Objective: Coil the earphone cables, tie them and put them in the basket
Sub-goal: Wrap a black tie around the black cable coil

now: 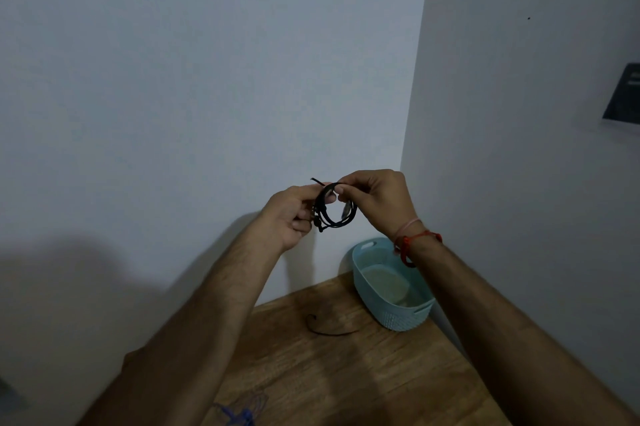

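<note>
A black earphone cable (337,220), wound into a small coil, hangs in the air in front of the wall. My left hand (294,214) pinches the coil's left side between thumb and fingers. My right hand (375,198) pinches the top of the coil, where a short black tie end (317,181) sticks out to the left. A light blue basket (401,318) stands on the wooden table below my right wrist, in the corner; its inside looks empty.
A thin dark tie or cable piece (327,328) lies on the wooden table (346,377) left of the basket. A blue cable (239,413) lies blurred at the table's near edge. Walls close in behind and to the right.
</note>
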Demonstrator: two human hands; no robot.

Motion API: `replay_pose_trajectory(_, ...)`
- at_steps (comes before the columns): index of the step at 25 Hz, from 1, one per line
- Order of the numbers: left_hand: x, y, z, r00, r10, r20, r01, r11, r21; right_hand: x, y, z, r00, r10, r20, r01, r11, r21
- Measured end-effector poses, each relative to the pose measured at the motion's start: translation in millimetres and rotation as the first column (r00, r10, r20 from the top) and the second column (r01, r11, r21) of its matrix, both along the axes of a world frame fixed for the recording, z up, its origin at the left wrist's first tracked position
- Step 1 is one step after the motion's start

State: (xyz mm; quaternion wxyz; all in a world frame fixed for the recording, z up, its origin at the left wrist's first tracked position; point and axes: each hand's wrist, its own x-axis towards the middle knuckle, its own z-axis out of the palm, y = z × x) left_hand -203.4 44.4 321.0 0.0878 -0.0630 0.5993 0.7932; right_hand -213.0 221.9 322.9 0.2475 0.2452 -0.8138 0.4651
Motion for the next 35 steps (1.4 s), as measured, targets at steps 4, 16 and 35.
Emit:
replay_pose_trajectory(4,2,-8,6,0.993,-0.1,0.056,0.091,0.986,0.137,-2,-6,-1,0.996,-0.065,-0.064,0.068,0.997,0.039)
replay_pose_trajectory(16,16,4,15,0.988,0.152,0.001,-0.145,0.942,0.303,3,-28,-3,0.998,0.052,0.031,-0.046,0.985,-0.166)
replay_pose_trajectory(35,41,24,21,0.689,0.568,-0.45,-0.576,0.806,0.135,9,-86,8,0.877,0.417,0.239,-0.071,0.603,-0.794)
